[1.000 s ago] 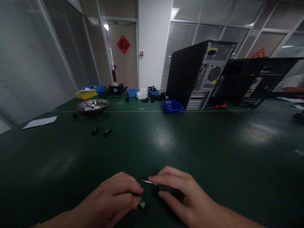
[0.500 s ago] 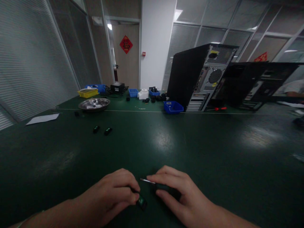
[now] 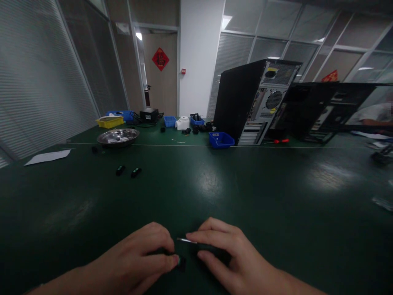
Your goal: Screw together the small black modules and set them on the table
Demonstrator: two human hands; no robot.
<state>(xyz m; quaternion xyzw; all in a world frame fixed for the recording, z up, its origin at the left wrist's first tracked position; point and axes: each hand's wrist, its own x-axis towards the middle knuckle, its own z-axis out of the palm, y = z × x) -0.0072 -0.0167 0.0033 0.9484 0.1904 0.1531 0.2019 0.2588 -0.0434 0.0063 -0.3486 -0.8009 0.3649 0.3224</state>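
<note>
At six o'clock on the green table mat (image 3: 215,180), the person is working with both hands close together, almost knuckle to knuckle. The left hand (image 3: 138,258) is pinching a small black part (image 3: 181,263) between thumb and fingertip, pressing it down on the mat. The right hand (image 3: 233,262) is wrapping around a thin metal tool (image 3: 186,241), whose bright tip is pointing toward nine o'clock, just over the left fingers. I cannot tell whether the tip is touching the part.

By my reckoning the work on this piece is under way and not finished, since both hands are gripping. Two like black pieces (image 3: 127,171) are lying side by side at eleven o'clock, well apart from the hands. Whether those are done or waiting, I cannot say.

As for writing, a red ornament (image 3: 160,58) is hanging on the door at twelve o'clock with a gold character too small to read. The computer tower (image 3: 254,102) at one o'clock is showing yellow stickers, also illegible.
</note>
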